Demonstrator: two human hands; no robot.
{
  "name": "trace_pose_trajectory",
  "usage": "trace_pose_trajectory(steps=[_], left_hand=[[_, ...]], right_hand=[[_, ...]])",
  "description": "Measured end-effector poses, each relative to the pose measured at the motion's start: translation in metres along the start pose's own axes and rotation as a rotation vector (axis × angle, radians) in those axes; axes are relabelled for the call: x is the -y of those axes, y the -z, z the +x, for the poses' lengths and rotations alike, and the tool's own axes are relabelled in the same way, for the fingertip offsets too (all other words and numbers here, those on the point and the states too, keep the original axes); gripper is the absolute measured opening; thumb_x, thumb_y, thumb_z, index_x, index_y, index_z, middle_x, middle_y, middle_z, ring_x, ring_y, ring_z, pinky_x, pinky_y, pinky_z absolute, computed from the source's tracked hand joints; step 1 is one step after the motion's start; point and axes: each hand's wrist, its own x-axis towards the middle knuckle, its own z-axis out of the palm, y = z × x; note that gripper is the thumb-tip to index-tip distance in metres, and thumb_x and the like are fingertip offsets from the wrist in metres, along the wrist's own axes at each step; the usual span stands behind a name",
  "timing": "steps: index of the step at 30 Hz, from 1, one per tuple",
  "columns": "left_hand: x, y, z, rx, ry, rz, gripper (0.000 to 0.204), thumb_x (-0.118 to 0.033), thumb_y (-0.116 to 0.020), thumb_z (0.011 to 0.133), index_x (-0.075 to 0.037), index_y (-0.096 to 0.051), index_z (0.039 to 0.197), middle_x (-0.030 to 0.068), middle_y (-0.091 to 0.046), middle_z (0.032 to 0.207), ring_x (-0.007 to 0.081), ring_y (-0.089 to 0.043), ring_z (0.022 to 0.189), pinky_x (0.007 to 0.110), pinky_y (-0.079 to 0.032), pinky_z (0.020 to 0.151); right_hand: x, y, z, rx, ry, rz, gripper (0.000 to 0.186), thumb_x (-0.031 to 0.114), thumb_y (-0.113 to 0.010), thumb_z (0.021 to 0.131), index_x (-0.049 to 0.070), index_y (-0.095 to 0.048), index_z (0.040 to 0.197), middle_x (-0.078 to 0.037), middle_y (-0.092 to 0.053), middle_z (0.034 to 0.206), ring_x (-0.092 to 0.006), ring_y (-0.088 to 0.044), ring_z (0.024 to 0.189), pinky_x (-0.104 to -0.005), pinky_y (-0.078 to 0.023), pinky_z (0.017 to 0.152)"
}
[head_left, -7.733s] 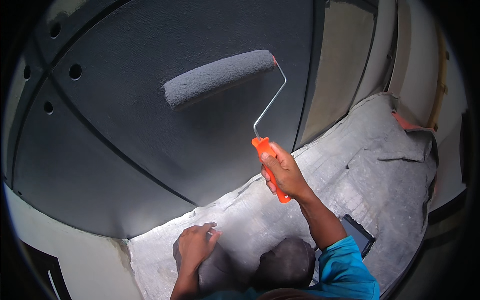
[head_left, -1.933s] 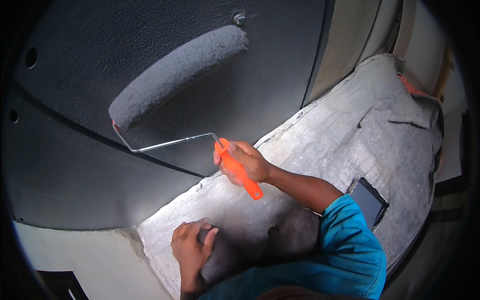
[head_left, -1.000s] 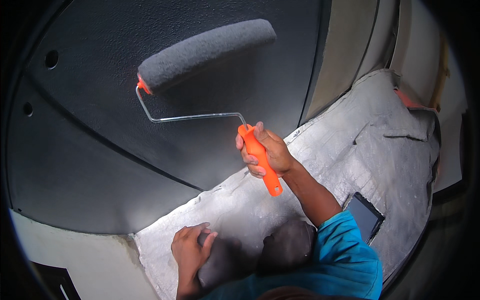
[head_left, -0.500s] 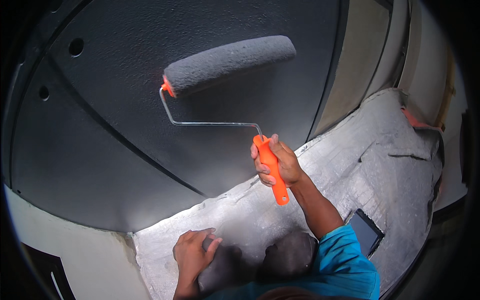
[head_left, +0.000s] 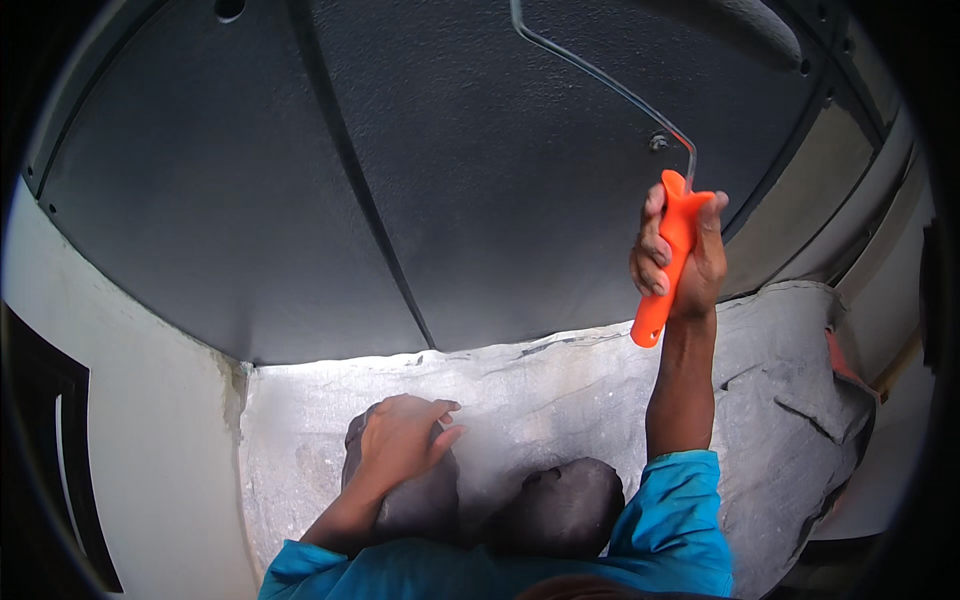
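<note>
My right hand is wrapped round the orange handle of a paint roller, raised at the right. From the handle a bent metal wire frame runs up and left, out of the top of the view. The dark grey roller sleeve shows only in part at the upper right, along the dark grey painted wall; whether it touches cannot be told. My left hand rests on my left knee in dark trousers, fingers apart and holding nothing.
A whitish plastic sheet covers the floor below the wall. A dark groove crosses the wall, and a small fitting sticks out near the roller handle. A pale wall with a dark-framed opening stands at the left.
My right hand has carried the roller up and to the right, so the sleeve is now partly out of view. The view has shifted; my left hand stays at my knee.
</note>
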Motion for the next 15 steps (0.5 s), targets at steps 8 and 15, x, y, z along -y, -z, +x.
trace_pose_trajectory(steps=[8, 15], left_hand=[[0.007, 0.005, -0.005, 0.037, -0.007, -0.060, 0.030, -0.036, -0.078, 0.086, -0.017, -0.076, 0.108, 0.0003, -0.073, 0.088, 0.0220, -0.069, 0.095, 0.040, -0.050, 0.098], [0.002, -0.011, -0.010, 0.014, -0.074, -0.018, 0.031, -0.036, -0.080, 0.084, -0.018, -0.075, 0.109, -0.0016, -0.072, 0.095, 0.0201, -0.067, 0.101, 0.041, -0.048, 0.100]], right_hand=[[0.000, 0.038, -0.200, -0.268, -0.454, -0.436, 0.042, 0.043, -0.069, 0.098, 0.006, -0.050, 0.108, -0.001, -0.053, 0.071, -0.0076, -0.047, 0.046, -0.0215, -0.040, 0.042], [-0.023, 0.014, -0.223, -0.434, -1.207, -0.766, 0.032, 0.014, -0.066, 0.098, 0.008, -0.054, 0.127, -0.010, -0.070, 0.111, -0.0069, -0.052, 0.068, -0.0241, -0.044, 0.058]])
